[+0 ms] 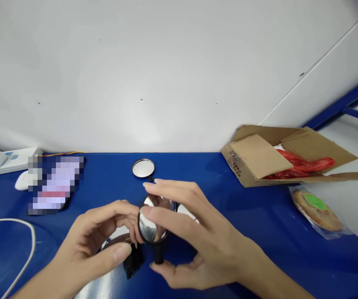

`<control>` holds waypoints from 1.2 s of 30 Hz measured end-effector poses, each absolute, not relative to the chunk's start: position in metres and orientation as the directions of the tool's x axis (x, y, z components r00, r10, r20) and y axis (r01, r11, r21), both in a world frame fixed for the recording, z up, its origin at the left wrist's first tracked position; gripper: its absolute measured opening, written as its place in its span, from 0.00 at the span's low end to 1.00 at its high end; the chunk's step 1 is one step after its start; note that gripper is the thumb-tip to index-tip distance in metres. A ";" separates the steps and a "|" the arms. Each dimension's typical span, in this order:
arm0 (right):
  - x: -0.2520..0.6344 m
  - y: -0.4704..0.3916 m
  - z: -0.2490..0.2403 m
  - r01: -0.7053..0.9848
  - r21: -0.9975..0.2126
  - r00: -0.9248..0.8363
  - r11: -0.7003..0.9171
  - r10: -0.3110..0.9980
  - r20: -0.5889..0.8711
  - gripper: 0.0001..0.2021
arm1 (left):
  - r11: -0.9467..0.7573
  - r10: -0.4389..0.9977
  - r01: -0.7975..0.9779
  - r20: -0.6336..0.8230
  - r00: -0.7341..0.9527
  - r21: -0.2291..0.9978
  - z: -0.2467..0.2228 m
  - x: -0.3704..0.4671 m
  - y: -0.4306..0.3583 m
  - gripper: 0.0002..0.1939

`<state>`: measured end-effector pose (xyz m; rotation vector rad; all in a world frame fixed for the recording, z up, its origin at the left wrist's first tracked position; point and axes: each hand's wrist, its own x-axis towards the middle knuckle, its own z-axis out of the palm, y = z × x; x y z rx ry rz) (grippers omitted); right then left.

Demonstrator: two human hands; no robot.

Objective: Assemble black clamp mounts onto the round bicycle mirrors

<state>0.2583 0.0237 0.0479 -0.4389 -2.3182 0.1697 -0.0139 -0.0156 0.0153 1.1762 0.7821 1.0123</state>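
My right hand (210, 236) grips a small round mirror (155, 220) with a black rim and a short black stem. Its thumb presses the stem's lower end, and its fingers lie over the glass and top rim. My left hand (104, 236) is curved at the mirror's left side, fingertips at the rim, thumb apart from them. Just below those fingertips is a black part (132, 263), its shape unclear. Farther back lies another round mirror (143, 168), face up. Pale, shiny pieces show partly behind both hands, too covered to make out.
A blurred-out phone-like device (55, 185) and a white mouse-shaped object (23, 180) lie left, near a white cable (32, 236). At right stands an open cardboard box (260, 158) holding a red plastic bag (303, 164). A wrapped round item (319, 209) lies before it. A white wall (179, 83) bounds the blue table (104, 174).
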 end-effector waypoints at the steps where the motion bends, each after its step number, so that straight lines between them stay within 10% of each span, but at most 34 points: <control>1: 0.254 0.022 0.045 0.249 -0.237 -0.654 0.939 0.344 0.674 0.30 | 0.056 0.929 -0.227 0.032 0.368 0.972 0.014 -0.015 -0.016 0.18; 10: 0.238 0.013 0.032 0.181 -0.112 -0.742 0.977 0.211 0.636 0.27 | -0.047 0.967 -0.188 0.092 0.237 0.981 0.016 -0.001 -0.022 0.19; 17: 0.238 0.011 0.029 0.445 -0.078 -0.590 0.892 0.358 0.724 0.32 | 0.117 0.980 -0.181 -0.084 0.181 0.977 0.004 -0.019 -0.013 0.17; 24: 0.240 0.019 0.022 0.609 -0.119 -0.479 0.784 0.483 0.734 0.10 | 0.241 0.960 -0.128 -0.217 0.177 0.962 0.006 -0.019 -0.009 0.16; 36: 0.240 0.022 0.017 0.566 0.040 -0.603 0.824 0.380 0.702 0.09 | 0.261 0.958 -0.041 -0.253 0.136 0.965 0.013 -0.013 -0.010 0.17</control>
